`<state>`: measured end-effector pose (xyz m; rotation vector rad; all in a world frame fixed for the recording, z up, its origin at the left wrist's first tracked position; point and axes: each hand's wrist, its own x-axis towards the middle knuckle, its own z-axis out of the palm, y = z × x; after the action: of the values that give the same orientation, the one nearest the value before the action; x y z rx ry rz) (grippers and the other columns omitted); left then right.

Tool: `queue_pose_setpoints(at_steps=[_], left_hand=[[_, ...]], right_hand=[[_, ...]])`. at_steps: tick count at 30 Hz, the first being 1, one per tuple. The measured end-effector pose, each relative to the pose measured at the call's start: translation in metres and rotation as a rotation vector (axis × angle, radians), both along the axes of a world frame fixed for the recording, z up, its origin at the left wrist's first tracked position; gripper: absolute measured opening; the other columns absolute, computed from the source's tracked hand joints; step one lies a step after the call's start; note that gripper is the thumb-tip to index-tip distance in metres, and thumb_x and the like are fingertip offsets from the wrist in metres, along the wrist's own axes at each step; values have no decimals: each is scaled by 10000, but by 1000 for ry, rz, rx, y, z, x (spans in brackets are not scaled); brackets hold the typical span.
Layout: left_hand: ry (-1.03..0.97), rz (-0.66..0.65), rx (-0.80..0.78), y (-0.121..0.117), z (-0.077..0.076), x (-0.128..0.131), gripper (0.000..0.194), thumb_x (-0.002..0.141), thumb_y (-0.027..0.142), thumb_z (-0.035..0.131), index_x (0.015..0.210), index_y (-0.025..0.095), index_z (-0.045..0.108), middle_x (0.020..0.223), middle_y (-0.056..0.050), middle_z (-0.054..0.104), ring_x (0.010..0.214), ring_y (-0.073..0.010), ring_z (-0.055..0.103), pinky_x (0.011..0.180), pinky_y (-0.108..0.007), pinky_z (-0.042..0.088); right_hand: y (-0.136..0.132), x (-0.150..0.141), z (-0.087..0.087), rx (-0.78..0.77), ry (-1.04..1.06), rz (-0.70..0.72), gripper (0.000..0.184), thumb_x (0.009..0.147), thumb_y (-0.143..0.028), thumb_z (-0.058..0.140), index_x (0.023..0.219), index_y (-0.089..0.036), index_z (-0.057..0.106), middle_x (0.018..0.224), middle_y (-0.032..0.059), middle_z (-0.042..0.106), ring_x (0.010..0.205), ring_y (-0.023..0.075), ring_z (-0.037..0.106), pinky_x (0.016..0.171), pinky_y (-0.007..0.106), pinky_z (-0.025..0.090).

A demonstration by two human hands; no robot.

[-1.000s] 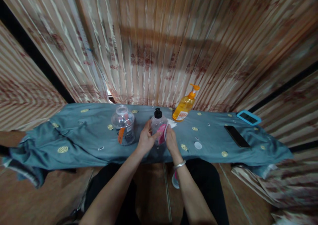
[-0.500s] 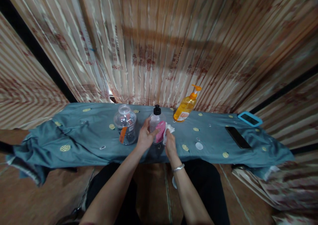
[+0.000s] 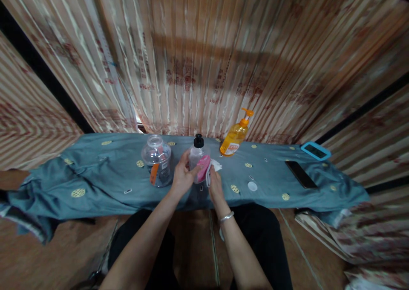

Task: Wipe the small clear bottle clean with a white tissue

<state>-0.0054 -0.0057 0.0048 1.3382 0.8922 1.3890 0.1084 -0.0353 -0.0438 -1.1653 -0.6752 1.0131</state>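
Observation:
A clear plastic bottle (image 3: pixel 194 157) with a black cap and a pink label stands upright or nearly so between my hands. My left hand (image 3: pixel 183 175) grips it around its left side, the thumb over the front near the label. In my right hand (image 3: pixel 216 185) is a crumpled white tissue (image 3: pixel 214 166), pinched and pressed against the bottle's right side. My right fingertips are partly hidden behind the tissue. Left of my hands stands a clear wide jar (image 3: pixel 161 158) with an orange label, its mouth uncovered.
Behind and to the right leans a yellow pump bottle (image 3: pixel 234 138) with an orange top. A white disc (image 3: pixel 252 186), a black phone (image 3: pixel 300 174) and a blue-framed device (image 3: pixel 315 151) lie farther right on the blue-green cloth (image 3: pixel 268 175). A pleated curtain (image 3: pixel 191 68) hangs behind.
The whole view has shifted slightly, so things appear a little farther left. Both hands keep their hold on the bottle and the tissue.

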Motion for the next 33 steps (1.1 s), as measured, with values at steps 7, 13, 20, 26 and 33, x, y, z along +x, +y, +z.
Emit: queue_pose_setpoints(at_steps=[7,13,20,26,33], left_hand=[[-44,48,11,4,12,-8,628,672,347,846,1227,189,597,1137,-73,733,1018,-236,712,895,-343,581],[59,61,18,8,0,-3,618,706,317,816,1268,198,588,1186,-77,722,1070,-239,698,952,-365,558],[172,40,50,7,-16,8,580,724,253,775,1270,183,590,1185,-88,728,1086,-260,688,975,-395,534],[179,-6,54,4,-16,24,569,731,300,784,1260,198,600,1164,-75,735,1062,-256,699,952,-381,545],[208,-93,65,7,-24,41,618,753,306,778,1330,207,580,1317,-112,688,1209,-291,654,1067,-460,501]], right_hand=[[8,-2,-22,-120,279,106,387,973,-402,644,1294,-192,597,1285,93,628,1060,236,664,884,449,566],[-5,0,-31,-200,36,143,379,971,-392,648,1289,-192,600,1285,92,629,1063,236,664,887,450,565],[-41,36,-6,-177,-536,5,427,956,-371,669,1340,-209,576,1400,105,565,1192,279,609,976,515,518],[-25,25,16,-116,-811,60,437,955,-376,671,1343,-203,571,1367,103,591,1162,273,630,962,508,529],[-6,44,12,-256,-938,37,376,963,-361,663,1291,-193,590,1244,83,647,1013,223,680,862,429,571]])
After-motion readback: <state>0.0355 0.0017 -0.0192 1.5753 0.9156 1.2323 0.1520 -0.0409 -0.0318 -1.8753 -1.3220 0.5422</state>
